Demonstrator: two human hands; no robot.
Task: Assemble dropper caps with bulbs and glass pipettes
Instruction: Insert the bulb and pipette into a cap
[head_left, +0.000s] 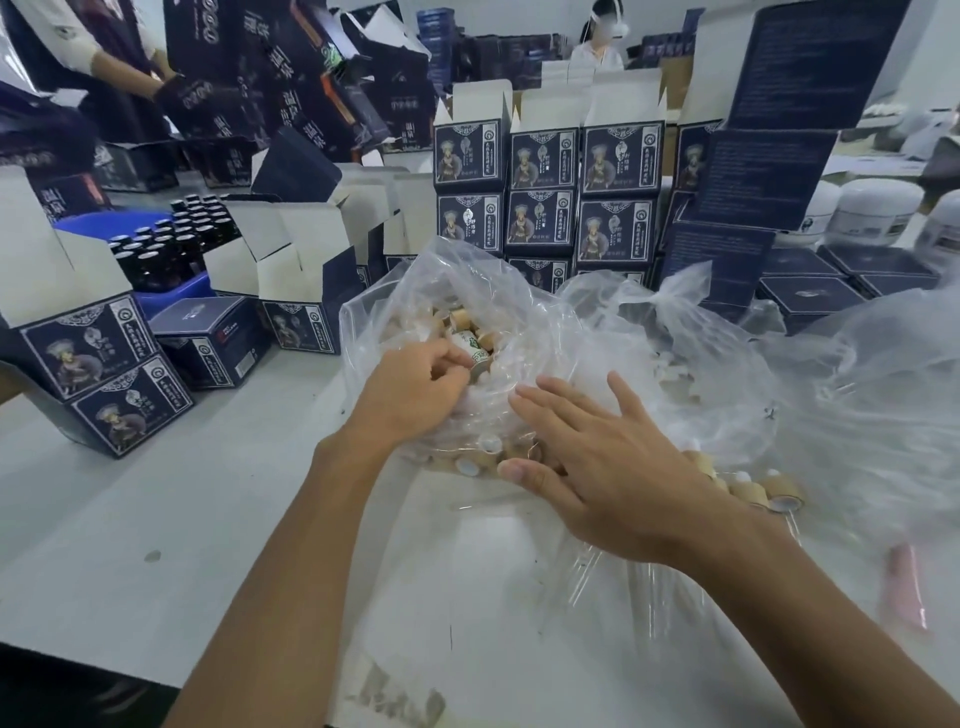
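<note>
Head view has my left hand (415, 387) reaching into the clear plastic bag (498, 291), fingers curled round what looks like one tan dropper cap (480, 361) from the heap beyond my knuckles. To its right, my right hand (597, 467) lies flat with fingers straight, pressing the film down and holding nothing; more caps (763, 488) spill near its wrist. I judge these caps light, stiff and smooth, best pinched across the sides, while the bag is soft and slippery. My left fingertips are hidden, so the exact hold is unclear. Bulbs and glass pipettes I cannot make out through the crumpled film.
</note>
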